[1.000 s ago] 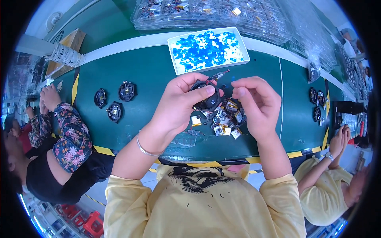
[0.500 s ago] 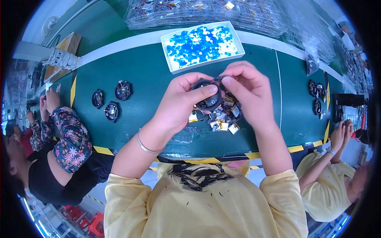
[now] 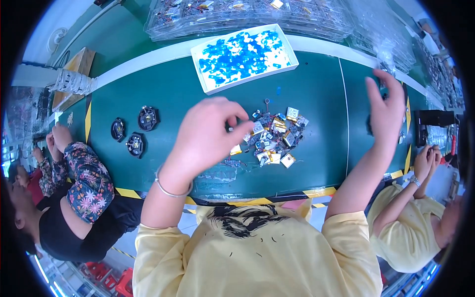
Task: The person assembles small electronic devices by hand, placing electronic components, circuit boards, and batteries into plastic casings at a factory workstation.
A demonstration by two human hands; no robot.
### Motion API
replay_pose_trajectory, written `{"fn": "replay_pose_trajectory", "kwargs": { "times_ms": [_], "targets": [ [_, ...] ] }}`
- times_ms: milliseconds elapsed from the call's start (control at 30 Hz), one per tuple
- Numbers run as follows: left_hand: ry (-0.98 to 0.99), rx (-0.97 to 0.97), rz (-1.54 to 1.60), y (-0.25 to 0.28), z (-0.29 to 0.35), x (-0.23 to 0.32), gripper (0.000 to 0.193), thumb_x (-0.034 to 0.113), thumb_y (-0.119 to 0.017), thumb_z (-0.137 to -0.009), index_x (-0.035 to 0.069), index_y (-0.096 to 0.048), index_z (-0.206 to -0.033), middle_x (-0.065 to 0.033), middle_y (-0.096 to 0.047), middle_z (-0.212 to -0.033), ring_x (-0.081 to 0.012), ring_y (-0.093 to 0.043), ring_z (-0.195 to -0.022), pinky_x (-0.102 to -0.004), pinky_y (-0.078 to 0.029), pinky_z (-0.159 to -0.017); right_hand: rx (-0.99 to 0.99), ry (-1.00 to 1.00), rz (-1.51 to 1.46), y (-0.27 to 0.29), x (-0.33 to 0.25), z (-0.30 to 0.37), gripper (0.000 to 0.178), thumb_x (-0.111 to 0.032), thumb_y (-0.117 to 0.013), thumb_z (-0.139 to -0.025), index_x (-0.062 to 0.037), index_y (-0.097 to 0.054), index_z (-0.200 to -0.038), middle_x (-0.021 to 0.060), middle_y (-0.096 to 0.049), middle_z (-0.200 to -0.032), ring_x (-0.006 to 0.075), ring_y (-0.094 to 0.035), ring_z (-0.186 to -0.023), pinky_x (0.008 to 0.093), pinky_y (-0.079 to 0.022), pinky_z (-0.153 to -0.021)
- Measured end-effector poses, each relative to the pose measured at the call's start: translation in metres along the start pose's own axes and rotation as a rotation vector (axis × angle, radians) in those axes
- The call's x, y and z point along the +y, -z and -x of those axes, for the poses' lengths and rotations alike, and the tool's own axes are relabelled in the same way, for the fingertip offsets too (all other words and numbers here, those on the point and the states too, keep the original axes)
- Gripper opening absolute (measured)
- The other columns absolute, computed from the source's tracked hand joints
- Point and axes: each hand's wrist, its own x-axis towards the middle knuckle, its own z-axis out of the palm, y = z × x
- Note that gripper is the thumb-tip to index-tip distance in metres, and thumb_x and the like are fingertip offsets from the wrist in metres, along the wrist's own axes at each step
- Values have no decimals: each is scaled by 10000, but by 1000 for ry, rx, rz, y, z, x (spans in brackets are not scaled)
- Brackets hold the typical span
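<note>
My left hand [image 3: 210, 133] hovers over the green table at the left edge of a pile of small battery packs and wired circuit boards [image 3: 277, 131]. Its fingers are curved, thumb and forefinger apart, and nothing shows between them. Far off to the right, my right hand [image 3: 388, 111] is raised with thumb and forefinger spread wide, holding nothing I can see. It partly hides some dark round parts at the table's right side. Three round black housings with small parts inside, one of them nearest the middle [image 3: 148, 118], lie left of my left hand.
A white box [image 3: 203, 79] of small blue and white pieces stands beyond the pile. Behind it are clear trays [image 3: 247, 20] of components. Yellow-black tape [image 3: 316, 192] edges the table. A person in a floral sleeve [image 3: 89, 173] sits left, another in yellow [image 3: 410, 227] right.
The round black housing has left both hands. My right hand has swung far right and opened; my left hand has drawn back slightly left, uncovering the pile.
</note>
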Motion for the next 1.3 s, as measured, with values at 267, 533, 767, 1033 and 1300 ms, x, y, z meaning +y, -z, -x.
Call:
{"fn": "replay_pose_trajectory", "kwargs": {
  "times_ms": [267,533,767,1033,1300],
  "targets": [
    [-168,-4,-37,-8,0,-4,257,160,-718,-670,49,-629,-883,-89,-576,-752,-288,-565,-748,-377,-452,-668,-909,466,-478,-19,-92,40,169,-62,-670,-666,-49,-607,-822,83,-551,-721,250,-553,-710,352,-440,-622],
    [15,-101,502,5,-3,-14,299,-1,-666,-733,31,-591,-1021,-45,-625,-745,-90,-577,-636,-219,-448,-577,-943,414,-558,-19,-83,32,197,-44,-669,-660,-40,-611,-848,78,-557,-744,230,-553,-710,332,-447,-620],
    [36,-197,1110,7,-4,-11,360,-11,-639,-785,9,-534,-1129,-31,-607,-770,-66,-554,-652,-186,-454,-594,-525,203,-1005,-21,-115,45,281,0,-664,-691,-41,-625,-966,71,-609,-856,150,-565,-715,263,-455,-596],
    [111,-65,1553,-10,-2,-2,316,113,-528,-882,-30,-497,-1163,-135,-629,-985,-190,-632,-874,-308,-525,-774,0,548,-620,-37,-119,52,164,-10,-713,-641,-64,-640,-777,56,-580,-662,219,-550,-547,305,-428,-495],
    [92,-52,1297,-15,0,1,326,36,-539,-869,-17,-506,-1189,-69,-627,-856,-120,-612,-792,-243,-495,-714,-222,482,-823,-32,-119,49,144,22,-666,-683,-25,-627,-813,71,-580,-752,178,-549,-629,275,-431,-561]
  ]
}}
